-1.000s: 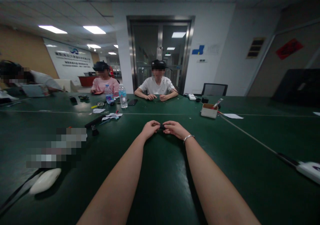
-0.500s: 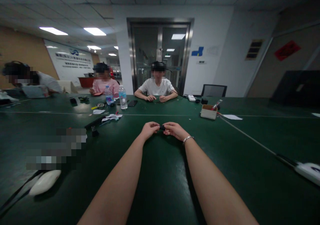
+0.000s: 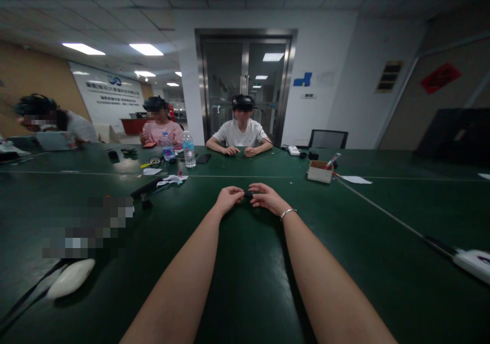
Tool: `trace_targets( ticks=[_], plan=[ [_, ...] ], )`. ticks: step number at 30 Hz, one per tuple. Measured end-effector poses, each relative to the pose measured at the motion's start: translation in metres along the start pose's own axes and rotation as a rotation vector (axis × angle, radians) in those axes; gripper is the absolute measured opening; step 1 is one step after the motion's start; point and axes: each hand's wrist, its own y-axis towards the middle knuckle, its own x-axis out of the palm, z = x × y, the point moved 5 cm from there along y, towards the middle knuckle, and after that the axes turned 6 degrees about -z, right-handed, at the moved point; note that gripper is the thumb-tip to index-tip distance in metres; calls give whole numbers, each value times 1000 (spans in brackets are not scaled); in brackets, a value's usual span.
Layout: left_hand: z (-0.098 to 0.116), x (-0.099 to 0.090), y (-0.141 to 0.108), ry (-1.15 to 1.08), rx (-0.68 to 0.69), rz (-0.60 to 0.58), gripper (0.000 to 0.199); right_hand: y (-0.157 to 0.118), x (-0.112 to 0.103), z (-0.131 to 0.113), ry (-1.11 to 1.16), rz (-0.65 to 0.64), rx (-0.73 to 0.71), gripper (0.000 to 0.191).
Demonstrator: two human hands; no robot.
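A small black object (image 3: 248,194) is between my two hands, above the dark green table (image 3: 252,262). My left hand (image 3: 229,200) pinches its left end between thumb and fingers. On its other side my right hand (image 3: 267,199), with a silver bracelet at the wrist, has its fingers parted around the right end. Whether a right fingertip still touches the object is too small to tell. What the object is cannot be made out.
Two bottles (image 3: 189,150), crumpled paper (image 3: 172,179) and a black phone (image 3: 203,158) lie left of centre. A small box (image 3: 320,171) with pens stands right, by a cable. A white mouse-like item (image 3: 71,278) is front left. Three people sit across.
The fingers of my right hand have spread and loosened from the black object. My left hand has stayed in place with its pinch. At the far left, a person's head has shifted slightly right.
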Motion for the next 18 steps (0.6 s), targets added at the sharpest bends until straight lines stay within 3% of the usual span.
trace_targets(
  ticks=[2,7,11,15,18],
  plan=[
    [0,0,0,1,4,-2,28,0,-1,-1,16,12,-5,35],
    [-1,-1,1,9,19,-1,28,1,1,1,-120,47,67,20],
    [-2,-1,2,4,10,17,26,1,1,-2,-131,92,16,36],
    [0,0,1,19,16,17,24,2,4,0,-200,79,85,19],
    [1,0,0,15,16,19,23,1,7,-4,-215,58,47,34]
  ],
)
